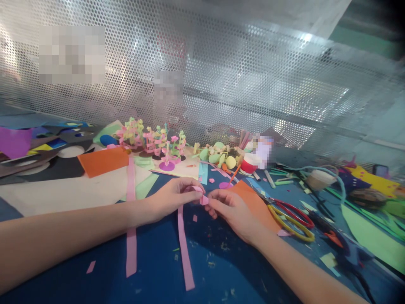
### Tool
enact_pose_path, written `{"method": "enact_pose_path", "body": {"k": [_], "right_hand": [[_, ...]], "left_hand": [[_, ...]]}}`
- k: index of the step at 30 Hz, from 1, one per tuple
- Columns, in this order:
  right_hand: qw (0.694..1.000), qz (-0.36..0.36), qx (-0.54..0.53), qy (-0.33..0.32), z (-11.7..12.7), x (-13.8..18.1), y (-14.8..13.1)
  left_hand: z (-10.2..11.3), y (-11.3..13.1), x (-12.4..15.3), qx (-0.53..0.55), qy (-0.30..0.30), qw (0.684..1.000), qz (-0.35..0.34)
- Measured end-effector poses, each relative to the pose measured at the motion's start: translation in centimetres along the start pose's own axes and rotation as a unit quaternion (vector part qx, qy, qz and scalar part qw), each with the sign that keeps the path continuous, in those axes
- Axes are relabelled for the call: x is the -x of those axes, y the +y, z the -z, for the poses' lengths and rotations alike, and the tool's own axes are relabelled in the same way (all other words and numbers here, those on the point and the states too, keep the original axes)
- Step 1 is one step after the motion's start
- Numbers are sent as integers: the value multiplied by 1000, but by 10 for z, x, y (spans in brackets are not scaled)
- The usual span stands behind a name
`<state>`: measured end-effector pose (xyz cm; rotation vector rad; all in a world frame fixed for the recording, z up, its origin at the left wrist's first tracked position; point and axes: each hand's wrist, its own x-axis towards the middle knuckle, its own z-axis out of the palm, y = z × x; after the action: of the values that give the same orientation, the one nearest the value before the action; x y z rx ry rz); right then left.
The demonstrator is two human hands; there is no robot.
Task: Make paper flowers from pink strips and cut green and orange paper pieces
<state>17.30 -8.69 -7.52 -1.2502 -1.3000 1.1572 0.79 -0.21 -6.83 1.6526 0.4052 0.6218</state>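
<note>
Between my two hands is a pink strip [184, 249], folded into a small knot-like shape at its upper end. The long tail of the strip hangs down toward the blue table. My left hand [175, 195] pinches the folded end with thumb and fingers. From the other side, my right hand [229, 210] grips the same folded end between thumb and forefinger. A second pink strip [130, 249] lies under my left forearm. An orange sheet [253, 202] lies just behind my right hand, with scissors [292, 219] with red and yellow handles resting at its edge.
Small pink and green decorated stands [152, 141] are grouped at the back, before a perforated metal screen [215, 84]. An orange piece [104, 161] and cream sheet [72, 196] lie left. A red-and-white roll [249, 164], black-handled tool [338, 240] and green sheet [373, 236] are right.
</note>
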Motion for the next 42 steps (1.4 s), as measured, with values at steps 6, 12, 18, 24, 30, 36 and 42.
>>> {"method": "enact_pose_path", "body": {"k": [6,12,18,24,30,36,42], "right_hand": [[1000,18,19,0,-2,1,-2],[999,15,41,7,-4,3,-4],[1000,10,24,6,0,0,1],[1000,15,-13,-5,2,-2,4],[1000,14,9,-3,0,-1,1],[997,16,69,5,-1,3,-5],[997,11,70,25,-2,3,-5]], "left_hand": [[1,1,1,-43,8,999,14],[2,-2,0,-80,19,996,18],[0,0,-1,-37,-6,999,22],[-1,-4,-2,-38,-6,999,10],[-1,0,-1,-57,-16,998,-8],[1,-5,-1,-95,-4,995,-8],[2,-3,-2,-120,-9,993,-3]]}}
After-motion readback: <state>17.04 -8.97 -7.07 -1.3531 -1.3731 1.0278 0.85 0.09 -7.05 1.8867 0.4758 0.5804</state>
